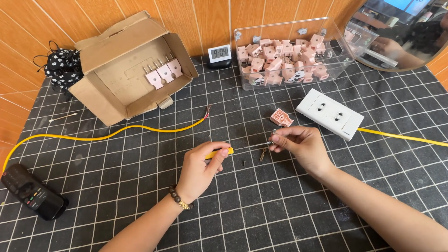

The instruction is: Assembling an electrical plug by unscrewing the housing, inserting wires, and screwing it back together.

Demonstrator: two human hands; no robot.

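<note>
While the left hand (198,170) is closed around a yellow-handled screwdriver (219,153), the right hand (298,144) pinches a small metal fitting (271,139) between thumb and fingertips, just above the grid-patterned counter (261,210). The fitting appears light, rigid and easily dropped; a fingertip grip on its sides seems suitable. A loose screw (243,163) and a brass prong (263,154) lie between the hands, and a pink plug half (281,117) rests just beyond the right hand. An open brown cardboard box (130,70) at rear left holds three pink plugs; a clear plastic bin (289,51) at rear centre holds many more. A white socket block (330,113) lies at right.
</note>
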